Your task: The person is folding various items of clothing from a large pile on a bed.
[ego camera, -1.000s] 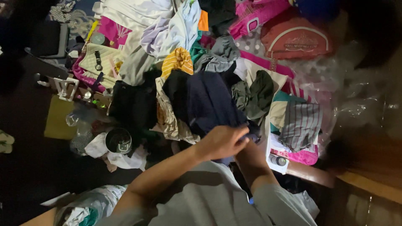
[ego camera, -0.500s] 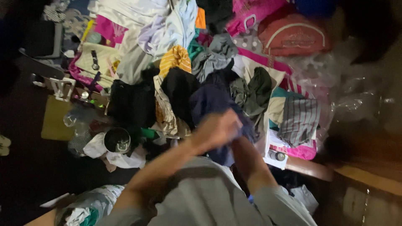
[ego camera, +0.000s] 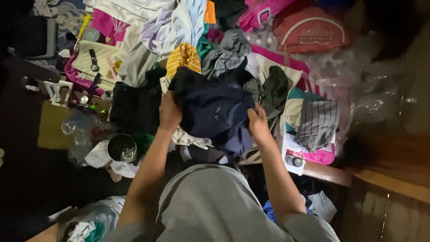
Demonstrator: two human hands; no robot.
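Dim and cluttered, the scene is a heap of mixed clothing spread over the upper middle of the frame. At centre, a dark navy fabric garment lies bunched on that heap. Left hand clutches its left edge; right hand grips its right edge. A pink bag sits upper right, a round dark cup lower left.

The fingertips of both hands are buried in the navy garment. The pink bag is cut off by the far edge.
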